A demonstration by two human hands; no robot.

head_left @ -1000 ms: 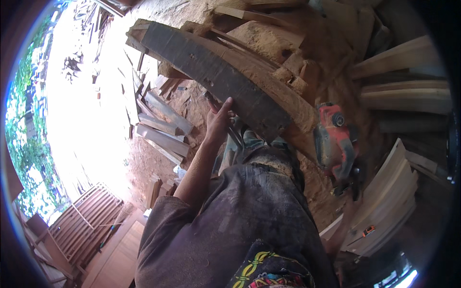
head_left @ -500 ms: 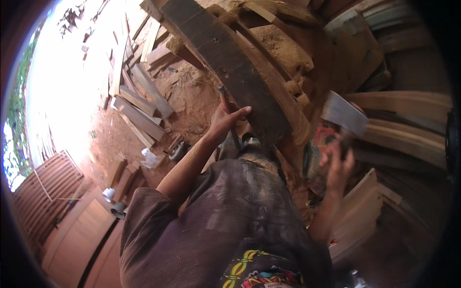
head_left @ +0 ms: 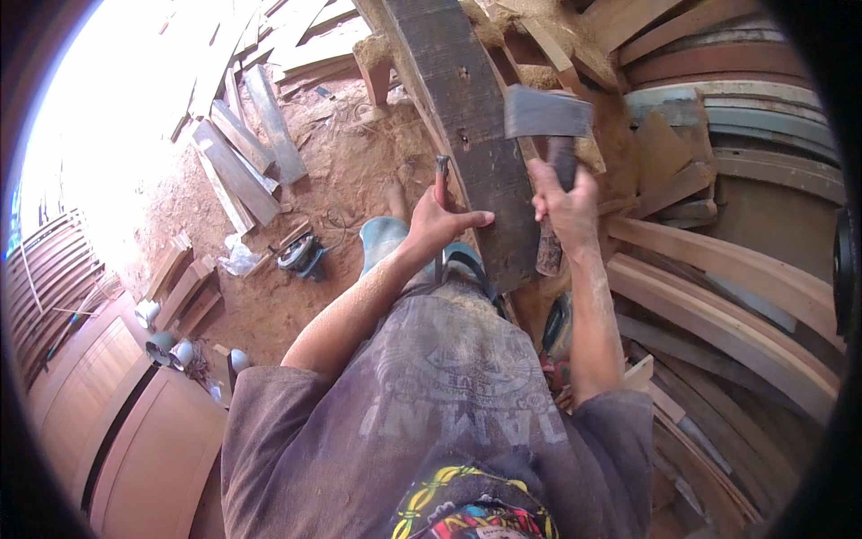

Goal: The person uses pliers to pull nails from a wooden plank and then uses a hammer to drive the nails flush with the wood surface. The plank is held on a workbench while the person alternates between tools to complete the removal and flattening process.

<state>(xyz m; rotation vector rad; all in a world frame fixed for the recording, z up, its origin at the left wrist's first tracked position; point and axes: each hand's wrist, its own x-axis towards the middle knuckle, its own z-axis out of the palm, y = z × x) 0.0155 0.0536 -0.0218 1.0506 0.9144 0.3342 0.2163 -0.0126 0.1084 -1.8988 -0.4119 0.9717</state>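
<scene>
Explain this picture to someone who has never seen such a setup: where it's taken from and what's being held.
No robot here: these are a person's two bare hands. A wide fisheye camera on the person's head looks down, so straight edges bend near the rim. The left hand holds a slim, red-handled metal tool, that hand's thumb reaching over the edge of a long, dark wooden plank. The right hand grips a dark-handled hatchet with a broad grey blade. On the reddish-brown dirt ground lies a blue-green power tool.

Left grip around red-handled tool, thumb on dark plank; right grip holding hatchet.
</scene>
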